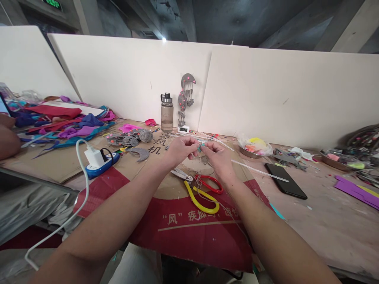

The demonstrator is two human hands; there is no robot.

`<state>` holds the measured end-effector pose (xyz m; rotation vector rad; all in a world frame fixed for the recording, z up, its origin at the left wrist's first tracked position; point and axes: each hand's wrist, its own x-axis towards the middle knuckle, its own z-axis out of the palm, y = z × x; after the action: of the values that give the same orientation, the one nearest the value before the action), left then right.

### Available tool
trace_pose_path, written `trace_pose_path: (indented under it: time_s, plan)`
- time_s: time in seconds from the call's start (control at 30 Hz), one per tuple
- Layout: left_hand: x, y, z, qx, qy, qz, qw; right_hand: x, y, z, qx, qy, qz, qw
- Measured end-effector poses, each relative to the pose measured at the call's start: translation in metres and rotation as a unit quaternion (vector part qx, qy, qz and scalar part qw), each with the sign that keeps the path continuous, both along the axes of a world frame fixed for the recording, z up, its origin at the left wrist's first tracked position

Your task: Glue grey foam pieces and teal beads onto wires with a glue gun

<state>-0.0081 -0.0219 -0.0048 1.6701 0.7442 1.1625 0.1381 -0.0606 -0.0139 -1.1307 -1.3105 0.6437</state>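
Observation:
My left hand (182, 152) and my right hand (218, 157) meet over the cardboard sheet (195, 236), fingertips pinched around a small teal piece (200, 147). The fingers cover most of that piece, so its shape is unclear. Thin grey cord (204, 159) hangs just beneath my fingers. Below the hands lie yellow-handled pliers (204, 203) and red-handled scissors (213, 183), their handles overlapping, with loose grey cord across them. To the left on the cardboard rests a grey felt crescent (140, 154), near a ball of grey yarn (146, 135).
A bottle (167, 116), a small digital clock (183, 129) and a hanging felt moon ornament (188, 82) stand by the white partition. Rightward are a bowl (251, 153), a phone (286, 180) and a clear stick (257, 170). A blue power strip (102, 165) sits left, near coloured fabric scraps (59, 112).

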Motion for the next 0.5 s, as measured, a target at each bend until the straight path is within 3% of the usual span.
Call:
trace_pose_path:
  time_s: [0.23, 0.4, 0.5]
  plan:
    - [0.0008, -0.0029, 0.0048, -0.105, -0.052, -0.047, 0.992, 0.0000, -0.0011, 0.0019, -0.006, -0.012, -0.015, 1.000]
    - [-0.0016, -0.0031, 0.0055, -0.126, -0.076, -0.083, 0.986, -0.0001, -0.0006, 0.0015, -0.005, -0.011, -0.022, 1.000]
    - [-0.0006, -0.0020, 0.0040, -0.122, -0.063, -0.074, 0.988, -0.0006, -0.0003, 0.0010, -0.002, -0.010, -0.016, 1.000]
